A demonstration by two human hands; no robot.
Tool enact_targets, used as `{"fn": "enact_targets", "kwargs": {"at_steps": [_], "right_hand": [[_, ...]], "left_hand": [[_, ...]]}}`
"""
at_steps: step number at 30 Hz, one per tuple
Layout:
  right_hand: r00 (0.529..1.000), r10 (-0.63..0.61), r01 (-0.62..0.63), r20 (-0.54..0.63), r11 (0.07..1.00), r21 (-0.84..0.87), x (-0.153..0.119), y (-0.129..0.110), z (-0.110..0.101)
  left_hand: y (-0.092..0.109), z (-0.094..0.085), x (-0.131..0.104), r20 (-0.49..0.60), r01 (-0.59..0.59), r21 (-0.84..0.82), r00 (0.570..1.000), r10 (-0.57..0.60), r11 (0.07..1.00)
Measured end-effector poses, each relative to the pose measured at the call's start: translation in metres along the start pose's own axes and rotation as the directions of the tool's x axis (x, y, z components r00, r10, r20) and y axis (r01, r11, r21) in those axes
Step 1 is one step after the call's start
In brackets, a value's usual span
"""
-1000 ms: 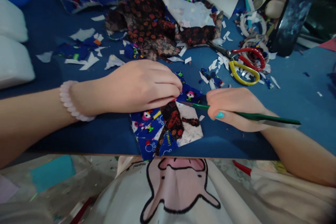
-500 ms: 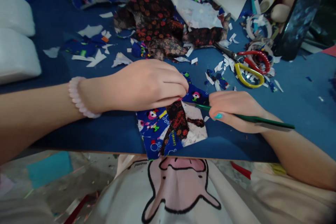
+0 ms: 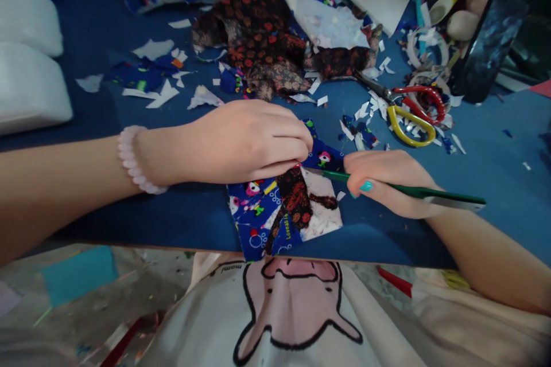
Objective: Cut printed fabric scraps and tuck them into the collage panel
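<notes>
The right hand [image 3: 387, 180] grasps a slim green tool [image 3: 434, 190] at the patchwork collage's [image 3: 295, 200] one o'clock; the left hand [image 3: 253, 137] covers eleven, grip unclear. Collage at table's [image 3: 172, 218] six-o'clock edge: best steadied lightly.

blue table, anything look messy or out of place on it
Yes: loose white and blue scraps are strewn across the blue table, including around the scissors, so it looks messy. No liquid spill is visible.
</notes>
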State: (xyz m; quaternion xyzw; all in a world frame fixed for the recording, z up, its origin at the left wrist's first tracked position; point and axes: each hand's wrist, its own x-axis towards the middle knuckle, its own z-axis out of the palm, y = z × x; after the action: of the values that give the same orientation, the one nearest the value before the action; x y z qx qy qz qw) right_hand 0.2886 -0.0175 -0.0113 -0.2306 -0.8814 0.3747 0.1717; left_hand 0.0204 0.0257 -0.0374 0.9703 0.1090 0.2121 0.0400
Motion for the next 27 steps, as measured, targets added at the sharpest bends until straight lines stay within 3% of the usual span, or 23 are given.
{"fn": "enact_targets", "kwargs": {"at_steps": [6, 11, 17, 27], "right_hand": [[0.999, -0.01, 0.013, -0.034, 0.998, 0.069, -0.0004, 0.0014, 0.0005], [1.0, -0.009, 0.009, -0.017, 1.0, 0.006, 0.0013, 0.0, 0.0016], [1.0, 0.001, -0.001, -0.028, 1.0, 0.017, 0.0016, -0.0007, 0.0016], [1.0, -0.01, 0.01, -0.006, 1.0, -0.002, 0.0008, 0.0003, 0.0002]], "left_hand": [[-0.0006, 0.0006, -0.0013, 0.0, 0.002, -0.037, 1.0, -0.002, 0.999], [-0.0003, 0.0013, -0.0009, -0.016, 0.013, -0.089, 1.0, -0.015, 0.996], [-0.0004, 0.0015, -0.0012, 0.038, 0.067, -0.121, 0.997, -0.063, 0.99], [-0.0013, 0.002, -0.0018, 0.021, 0.04, -0.103, 0.999, -0.038, 0.994]]}}
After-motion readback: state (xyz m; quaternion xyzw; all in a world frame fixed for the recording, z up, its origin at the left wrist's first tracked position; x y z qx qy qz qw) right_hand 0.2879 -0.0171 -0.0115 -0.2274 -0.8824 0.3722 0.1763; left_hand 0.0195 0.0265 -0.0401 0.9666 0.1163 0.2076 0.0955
